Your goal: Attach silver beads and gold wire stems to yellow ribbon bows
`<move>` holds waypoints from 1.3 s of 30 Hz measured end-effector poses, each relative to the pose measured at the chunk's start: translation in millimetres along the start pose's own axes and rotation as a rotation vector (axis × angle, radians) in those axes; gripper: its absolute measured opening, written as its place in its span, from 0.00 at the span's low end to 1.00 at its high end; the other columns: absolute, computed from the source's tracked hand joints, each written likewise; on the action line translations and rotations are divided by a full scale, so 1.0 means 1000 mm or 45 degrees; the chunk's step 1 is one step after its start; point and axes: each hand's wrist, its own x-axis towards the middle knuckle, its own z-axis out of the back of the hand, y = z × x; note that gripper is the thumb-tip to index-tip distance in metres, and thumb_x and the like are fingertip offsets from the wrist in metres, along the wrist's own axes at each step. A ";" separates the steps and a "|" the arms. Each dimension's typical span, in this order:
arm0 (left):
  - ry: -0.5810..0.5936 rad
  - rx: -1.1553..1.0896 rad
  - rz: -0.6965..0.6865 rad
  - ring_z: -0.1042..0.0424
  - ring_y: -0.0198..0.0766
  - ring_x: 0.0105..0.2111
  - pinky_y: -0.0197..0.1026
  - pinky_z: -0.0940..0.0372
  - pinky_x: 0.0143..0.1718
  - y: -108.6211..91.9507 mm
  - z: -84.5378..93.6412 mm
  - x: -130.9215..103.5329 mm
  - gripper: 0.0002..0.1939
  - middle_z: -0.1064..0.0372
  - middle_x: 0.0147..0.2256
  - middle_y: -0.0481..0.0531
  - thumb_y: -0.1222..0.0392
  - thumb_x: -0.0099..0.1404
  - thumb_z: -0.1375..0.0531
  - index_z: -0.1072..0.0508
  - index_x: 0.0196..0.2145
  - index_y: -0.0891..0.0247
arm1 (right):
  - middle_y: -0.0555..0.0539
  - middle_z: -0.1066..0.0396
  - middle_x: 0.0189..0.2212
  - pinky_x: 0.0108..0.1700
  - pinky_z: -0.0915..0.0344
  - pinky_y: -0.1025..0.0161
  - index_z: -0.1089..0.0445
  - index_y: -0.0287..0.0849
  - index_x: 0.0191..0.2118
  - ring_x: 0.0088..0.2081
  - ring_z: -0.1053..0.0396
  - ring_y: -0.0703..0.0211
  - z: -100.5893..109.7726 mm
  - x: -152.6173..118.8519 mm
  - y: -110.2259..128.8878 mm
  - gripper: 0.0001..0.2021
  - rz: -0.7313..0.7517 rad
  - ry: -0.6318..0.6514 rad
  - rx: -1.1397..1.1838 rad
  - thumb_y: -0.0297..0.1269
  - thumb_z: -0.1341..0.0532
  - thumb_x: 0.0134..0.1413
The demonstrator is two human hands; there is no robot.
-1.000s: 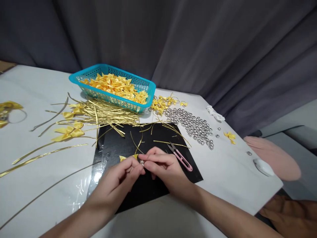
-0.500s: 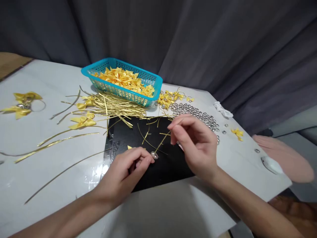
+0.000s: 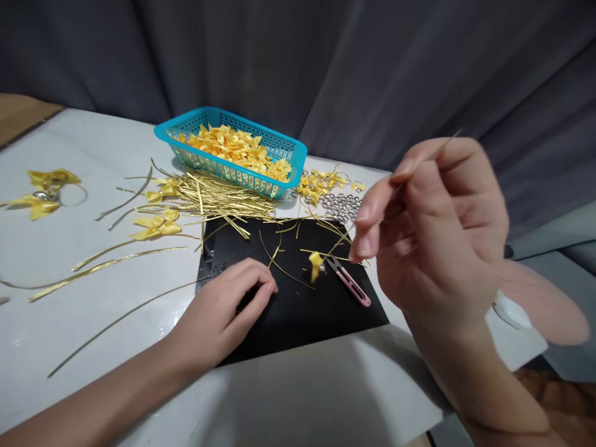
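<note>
Right hand [image 3: 442, 236] raised in a pinch, left hand [image 3: 228, 313] low.
Bare forearms [image 3: 112, 385] angle in from the lower corners; right thumb [image 3: 431, 202] meets the fingertips, palm partly toward the camera; left fingers [image 3: 251, 271] curl, back of hand up.

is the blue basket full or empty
The basket is well filled: yellow bows are heaped inside, though its perforated back wall shows above them.

Found satiny cloth in yellow ribbon bows [image 3: 233, 146]; shiny, metallic finish on thin gold strips [image 3: 228, 198] and small round silver beads [image 3: 342, 206]. Noted smooth perforated plastic on blue rectangular basket [image 3: 223, 169], matt cloth on pleated grey curtain [image 3: 256, 62], smooth glossy surface on white desk [image 3: 116, 338].
</note>
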 end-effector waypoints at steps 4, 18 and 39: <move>-0.104 0.006 0.130 0.31 0.42 0.40 0.42 0.36 0.41 -0.002 -0.003 -0.001 0.12 0.31 0.42 0.51 0.50 0.66 0.44 0.33 0.45 0.56 | 0.54 0.28 0.25 0.21 0.32 0.72 0.34 0.43 0.35 0.19 0.32 0.70 -0.008 -0.004 -0.003 0.05 -0.097 0.066 0.047 0.33 0.44 0.64; 0.181 -0.414 0.370 0.28 0.38 0.32 0.37 0.38 0.34 -0.002 0.004 0.007 0.09 0.25 0.33 0.49 0.55 0.63 0.43 0.25 0.36 0.60 | 0.54 0.28 0.25 0.22 0.33 0.71 0.32 0.45 0.34 0.20 0.33 0.70 0.004 -0.006 -0.004 0.05 -0.163 -0.028 -0.019 0.36 0.42 0.63; 0.215 -0.538 0.380 0.40 0.36 0.27 0.35 0.41 0.27 0.000 0.008 0.005 0.10 0.42 0.27 0.45 0.51 0.65 0.46 0.34 0.31 0.58 | 0.53 0.32 0.23 0.26 0.29 0.66 0.31 0.47 0.34 0.19 0.38 0.67 0.038 -0.028 -0.029 0.04 -0.223 -0.201 -0.201 0.34 0.41 0.61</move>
